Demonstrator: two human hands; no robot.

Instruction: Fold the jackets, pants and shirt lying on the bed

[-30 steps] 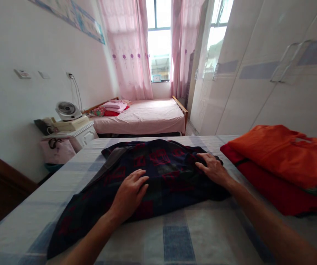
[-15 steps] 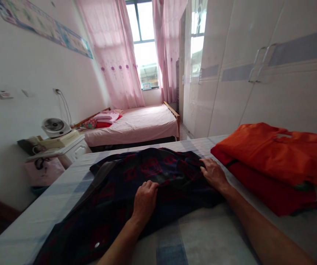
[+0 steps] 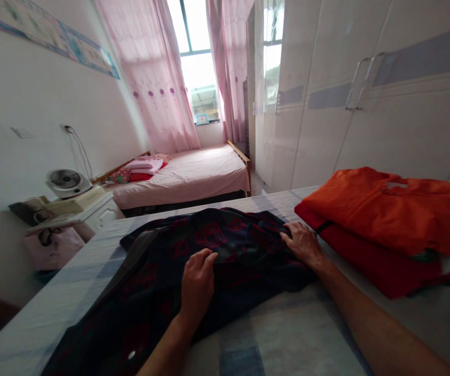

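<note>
A dark navy garment [image 3: 225, 277] with red square patterns lies spread and rumpled on the bed in front of me. A pale round button shows near its lower left, and a grey strip of lining runs along its left side. Over the garment's middle hovers my left hand [image 3: 198, 282], fingers loosely curved and slightly apart, with no cloth visible between them. At the right end of the garment, my right hand [image 3: 302, 243] has its fingers closed on the dark cloth. The garment hides part of those fingertips.
Folded orange clothing [image 3: 389, 209] sits on red clothing [image 3: 369, 256] to the right. The near bed has a pale checked sheet [image 3: 244, 350]. Beyond stand a pink-covered bed [image 3: 193, 172] and a white wardrobe [image 3: 327, 130]. A small fan [image 3: 66, 181] stands at left.
My left hand has drawn back slightly left, its fingertips lifting off the cloth. My right hand stays at the garment's right end. The view has shifted a little.
</note>
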